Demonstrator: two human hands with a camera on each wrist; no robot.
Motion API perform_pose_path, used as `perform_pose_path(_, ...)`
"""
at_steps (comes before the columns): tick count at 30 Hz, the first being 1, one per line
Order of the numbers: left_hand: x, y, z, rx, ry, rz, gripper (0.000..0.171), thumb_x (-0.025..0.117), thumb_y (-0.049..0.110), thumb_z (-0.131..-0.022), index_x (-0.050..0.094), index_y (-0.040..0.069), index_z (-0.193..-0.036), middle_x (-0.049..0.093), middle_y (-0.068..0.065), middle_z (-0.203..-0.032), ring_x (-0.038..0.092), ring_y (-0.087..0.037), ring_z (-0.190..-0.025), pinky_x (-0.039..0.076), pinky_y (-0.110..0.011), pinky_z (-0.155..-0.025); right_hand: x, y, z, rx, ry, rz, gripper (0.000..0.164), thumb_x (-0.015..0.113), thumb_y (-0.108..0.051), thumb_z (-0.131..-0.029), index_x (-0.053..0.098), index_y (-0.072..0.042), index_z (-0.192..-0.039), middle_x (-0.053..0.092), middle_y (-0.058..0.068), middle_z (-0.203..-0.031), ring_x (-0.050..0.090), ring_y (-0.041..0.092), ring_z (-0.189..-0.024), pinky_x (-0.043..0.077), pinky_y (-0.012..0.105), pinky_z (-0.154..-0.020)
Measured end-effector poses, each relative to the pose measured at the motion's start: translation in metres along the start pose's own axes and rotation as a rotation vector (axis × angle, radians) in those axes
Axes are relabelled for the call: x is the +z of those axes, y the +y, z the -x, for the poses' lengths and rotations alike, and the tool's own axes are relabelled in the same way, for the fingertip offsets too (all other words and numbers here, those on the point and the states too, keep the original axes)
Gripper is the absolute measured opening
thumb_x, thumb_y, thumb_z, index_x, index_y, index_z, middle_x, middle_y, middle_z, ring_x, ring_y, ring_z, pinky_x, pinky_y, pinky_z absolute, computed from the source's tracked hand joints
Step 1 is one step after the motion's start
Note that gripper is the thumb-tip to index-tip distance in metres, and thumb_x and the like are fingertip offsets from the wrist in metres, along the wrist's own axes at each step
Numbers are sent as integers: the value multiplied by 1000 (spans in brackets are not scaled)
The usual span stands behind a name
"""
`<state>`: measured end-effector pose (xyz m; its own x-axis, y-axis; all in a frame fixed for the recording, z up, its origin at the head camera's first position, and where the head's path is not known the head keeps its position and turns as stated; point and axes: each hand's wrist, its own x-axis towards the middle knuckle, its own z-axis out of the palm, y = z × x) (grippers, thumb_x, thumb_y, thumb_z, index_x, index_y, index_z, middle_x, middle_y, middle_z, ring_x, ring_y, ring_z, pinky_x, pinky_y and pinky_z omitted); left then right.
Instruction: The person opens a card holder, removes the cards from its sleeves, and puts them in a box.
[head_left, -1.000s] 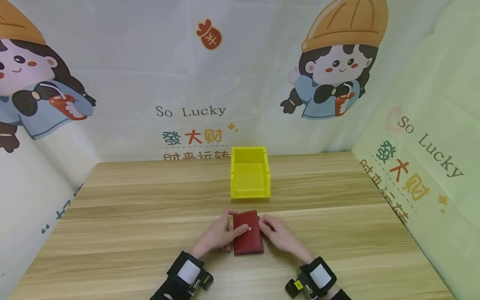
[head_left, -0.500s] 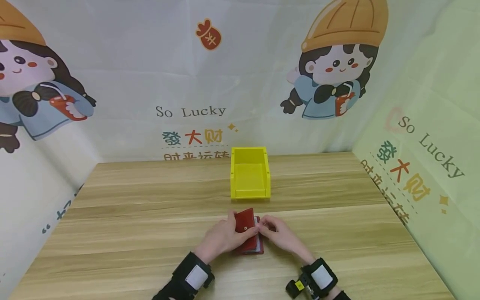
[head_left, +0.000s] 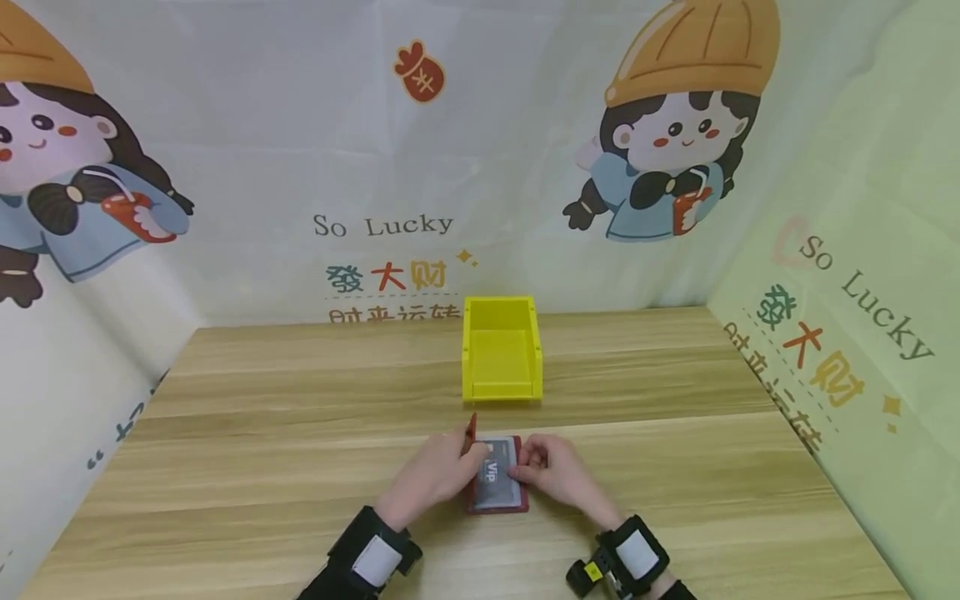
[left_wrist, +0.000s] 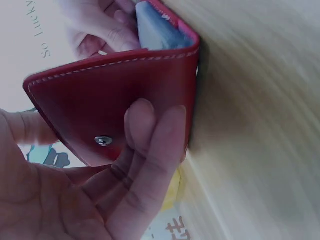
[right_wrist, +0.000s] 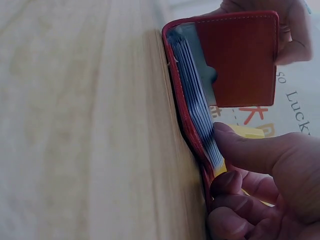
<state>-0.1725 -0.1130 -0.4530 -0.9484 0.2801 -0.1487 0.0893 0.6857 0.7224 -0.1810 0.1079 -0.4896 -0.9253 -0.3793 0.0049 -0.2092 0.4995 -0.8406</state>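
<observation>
Red leather card wallet, white stitching (left_wrist: 107, 102), lies on the light wood-grain table (head_left: 300, 408), opened, nearer the person than the yellow plastic bin (head_left: 501, 391). Long axis runs near-to-far, roughly aimed at the bin. Spine on the left, cover tipped up near vertical. Grey "Vip" card (head_left: 497, 487) faces up inside, lettering along the long axis. Left hand (head_left: 429, 471): thumb inside, fingers outside, gripping the cover. Right hand (head_left: 557, 472): fingers curled, thumb on the sleeve stack (right_wrist: 196, 97), pinching the right edge.
</observation>
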Motion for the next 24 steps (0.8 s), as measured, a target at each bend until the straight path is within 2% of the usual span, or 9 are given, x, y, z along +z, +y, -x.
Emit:
perform_pose_path(2, -9, 11, 10, -29, 21, 45, 29, 51, 27, -103, 61, 4, -89, 51, -1, -67, 48, -15, -57, 34, -28, -51, 0, -2, 0, 17, -2, 6, 18, 81, -11, -91, 65, -4, -84, 56, -3, -70, 48, 8, -65, 36, 20, -60)
perform_pose_path(4, -14, 12, 15, -56, 38, 55, 28, 50, 25, -103, 64, 4, -91, 55, -2, -71, 50, -16, -61, 38, -29, -53, 0, -3, 0, 26, -2, 11, 19, 81, -11, -91, 65, -5, -82, 56, -3, -70, 48, 9, -65, 37, 20, -60)
perform_pose_path(7, -19, 6, 19, -66, 60, 87, 23, 53, 18, -103, 67, 0, -98, 63, -6, -77, 56, -16, -63, 46, -29, -54, 1, -4, 0, 32, 3, 23, 19, 81, -10, -90, 65, -5, -80, 56, -3, -69, 48, 9, -65, 37, 20, -60)
perform_pose_path(12, -29, -9, 22, -35, 44, 157, 21, 58, 10, -103, 71, -6, -100, 71, -10, -81, 64, -15, -66, 56, -32, -57, 2, -5, -1, 49, 7, 38, 19, 80, -11, -91, 66, -5, -80, 56, -3, -69, 48, 10, -65, 36, 20, -60)
perform_pose_path(17, -35, -23, 25, -68, 72, 147, 17, 67, 8, -99, 73, -8, -99, 75, -12, -82, 69, -17, -69, 57, -30, -60, 3, -6, -1, 76, 8, 36, 17, 80, -11, -92, 67, -6, -81, 56, -4, -70, 48, 11, -66, 35, 20, -60)
perform_pose_path(24, -38, -33, 29, -135, 126, 114, 13, 77, 7, -94, 72, -4, -90, 70, -5, -70, 63, -12, -53, 52, -28, -54, 5, -6, -1, 89, 10, 36, 17, 81, -12, -92, 68, -6, -82, 55, -3, -71, 48, 12, -67, 35, 20, -61)
